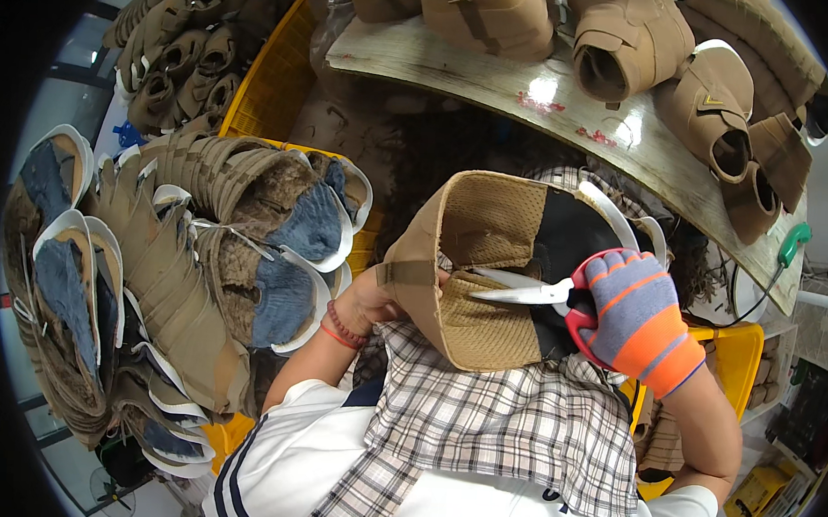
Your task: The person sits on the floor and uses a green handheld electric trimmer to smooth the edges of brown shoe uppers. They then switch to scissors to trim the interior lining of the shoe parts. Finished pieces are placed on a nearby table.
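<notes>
A brown shoe upper [487,337] with tan mesh lining, a black panel and a white edge strip lies above my lap, its opening toward me. My bare left hand [371,301] grips its left side, with part of the fingers hidden by the fabric. My right hand [634,307], in a grey and orange knitted glove, is closed round the red handles of a pair of scissors [525,291]. The blades are parted and reach into the opening, close to the mesh lining. Whether they touch fabric, I cannot tell.
Stacks of brown uppers [187,293] with fleece and blue lining rise at my left, beside a yellow crate [272,69]. Across the far side runs a pale worktop [480,79] bearing finished-looking brown uppers [621,54]. A green-handled corded tool [793,245] sits at its right end.
</notes>
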Demonstrator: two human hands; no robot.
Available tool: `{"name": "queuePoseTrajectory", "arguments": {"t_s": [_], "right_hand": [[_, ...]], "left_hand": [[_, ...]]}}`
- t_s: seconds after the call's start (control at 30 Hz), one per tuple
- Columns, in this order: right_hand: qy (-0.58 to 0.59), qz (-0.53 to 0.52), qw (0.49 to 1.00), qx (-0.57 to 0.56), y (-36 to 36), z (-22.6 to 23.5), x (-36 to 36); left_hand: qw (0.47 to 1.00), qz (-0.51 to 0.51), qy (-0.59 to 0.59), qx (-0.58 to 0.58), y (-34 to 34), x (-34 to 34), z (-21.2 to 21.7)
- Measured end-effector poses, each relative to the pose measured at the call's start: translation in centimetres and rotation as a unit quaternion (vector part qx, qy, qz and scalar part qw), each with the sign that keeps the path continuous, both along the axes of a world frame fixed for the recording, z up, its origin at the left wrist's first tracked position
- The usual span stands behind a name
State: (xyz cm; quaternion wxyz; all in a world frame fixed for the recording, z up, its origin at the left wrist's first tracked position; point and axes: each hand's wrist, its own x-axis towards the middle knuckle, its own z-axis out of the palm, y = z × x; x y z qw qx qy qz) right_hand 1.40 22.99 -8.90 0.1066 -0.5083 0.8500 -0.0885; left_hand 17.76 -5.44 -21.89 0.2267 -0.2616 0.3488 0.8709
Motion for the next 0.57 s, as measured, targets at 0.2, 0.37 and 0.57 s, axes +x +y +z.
{"name": "queuePoseTrajectory", "arguments": {"t_s": [0.2, 0.37, 0.57], "right_hand": [[-0.021, 0.020, 0.996, 0.088, -0.6, 0.0, 0.5], [-0.026, 0.044, 0.995, 0.091, -1.3, -0.8, 0.5], [-0.062, 0.035, 0.986, 0.154, -1.5, -1.3, 0.2]], "left_hand": [[1.000, 0.020, -0.024, -0.003, 0.7, -0.9, 1.7], [0.998, 0.047, -0.022, 0.026, 0.8, -1.0, 2.2], [0.998, 0.056, 0.002, 0.023, 1.1, -1.2, 2.8]]}}
